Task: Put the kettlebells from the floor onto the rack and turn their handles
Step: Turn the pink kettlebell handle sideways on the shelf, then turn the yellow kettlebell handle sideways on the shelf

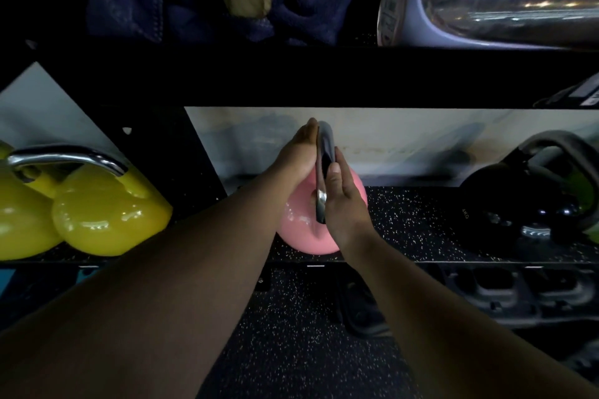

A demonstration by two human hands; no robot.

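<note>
A pink kettlebell point(299, 230) stands on the rack's speckled lower shelf point(415, 230), at its front edge. Its steel handle point(325, 152) points edge-on toward me. My left hand point(299, 152) lies flat against the handle's left side. My right hand point(343, 194) presses on the handle's right side, so both hands clasp it between them. My hands and forearms hide part of the pink body.
Two yellow kettlebells point(107, 214) with a chrome handle sit on the shelf to the left. A black kettlebell point(518, 201) sits to the right. A dark crossbar point(291, 78) runs above; a pale blue kettlebell point(486, 0) and blue cloth point(311, 0) lie on the upper shelf. Speckled floor point(291, 334) below.
</note>
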